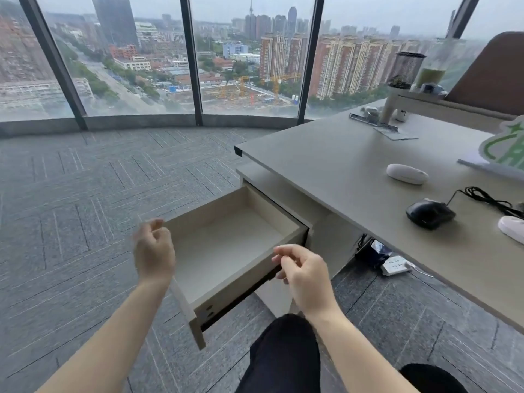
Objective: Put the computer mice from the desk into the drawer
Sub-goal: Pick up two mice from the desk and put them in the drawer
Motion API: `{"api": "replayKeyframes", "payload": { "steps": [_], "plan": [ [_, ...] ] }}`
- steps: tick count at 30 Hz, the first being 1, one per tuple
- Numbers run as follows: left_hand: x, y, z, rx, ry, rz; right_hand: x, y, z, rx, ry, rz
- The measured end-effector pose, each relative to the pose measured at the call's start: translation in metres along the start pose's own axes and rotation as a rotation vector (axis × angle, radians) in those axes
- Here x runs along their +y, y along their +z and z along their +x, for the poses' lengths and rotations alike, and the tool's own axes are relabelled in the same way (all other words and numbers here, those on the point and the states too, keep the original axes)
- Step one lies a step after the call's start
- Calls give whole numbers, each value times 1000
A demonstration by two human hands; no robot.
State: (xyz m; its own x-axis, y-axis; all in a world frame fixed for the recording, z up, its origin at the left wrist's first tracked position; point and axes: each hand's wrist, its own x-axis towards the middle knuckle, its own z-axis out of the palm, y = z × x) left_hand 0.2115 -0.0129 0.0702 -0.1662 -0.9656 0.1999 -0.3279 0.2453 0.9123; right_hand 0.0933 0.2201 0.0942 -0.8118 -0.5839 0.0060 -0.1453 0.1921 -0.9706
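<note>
The beige drawer (246, 276) under the desk stands pulled out, and its inside is bare. On the grey desk (326, 165) lie a white mouse (407, 173), a black corded mouse (430, 214) and part of another white mouse (512, 228) at the right edge. My left hand (154, 251) hovers at the drawer's left front corner, fingers loosely curled, holding nothing. My right hand (304, 275) hangs over the drawer's right side, thumb and fingers close together, holding nothing.
A power strip (394, 265) and cables lie on the carpet under the desk. A shelf with a mesh pen cup (406, 68) and a bottle stands at the desk's back. A green and white sign (503, 148) is at the right. My knees show below.
</note>
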Motion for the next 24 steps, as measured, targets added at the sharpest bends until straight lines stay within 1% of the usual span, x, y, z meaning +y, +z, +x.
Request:
{"api": "replayKeyframes", "payload": {
  "steps": [4, 6, 7, 8, 9, 12, 14, 15, 16, 18, 21, 22, 24],
  "plan": [
    [76, 64, -28, -248, 281, -55, -33, -94, 26, 407, -181, -175],
    [111, 102, -50, -393, 391, -54, -36, -138, 41, 548, -210, -308],
    [130, 126, -62, -474, 429, -57, -34, -163, 49, 606, -190, -413],
    [146, 147, -71, -548, 454, -57, -29, -182, 57, 632, -149, -534],
    [158, 162, -78, -613, 470, -49, -23, -192, 63, 616, -89, -647],
    [198, 227, -103, -794, 535, 9, -11, -222, 80, 467, 168, -897],
    [218, 268, -114, -898, 567, 62, -4, -230, 90, 363, 274, -943],
    [226, 288, -117, -937, 574, 85, 0, -232, 94, 344, 294, -944],
    [232, 307, -119, -963, 577, 107, 5, -233, 96, 352, 284, -953],
    [240, 342, -119, -993, 596, 174, 16, -230, 96, 427, 189, -967],
    [245, 380, -122, -961, 732, 385, 29, -230, 97, 559, -8, -839],
    [246, 388, -123, -944, 780, 445, 32, -231, 98, 589, -53, -813],
    [247, 402, -121, -936, 837, 491, 36, -233, 100, 626, -93, -797]
  ]
}}
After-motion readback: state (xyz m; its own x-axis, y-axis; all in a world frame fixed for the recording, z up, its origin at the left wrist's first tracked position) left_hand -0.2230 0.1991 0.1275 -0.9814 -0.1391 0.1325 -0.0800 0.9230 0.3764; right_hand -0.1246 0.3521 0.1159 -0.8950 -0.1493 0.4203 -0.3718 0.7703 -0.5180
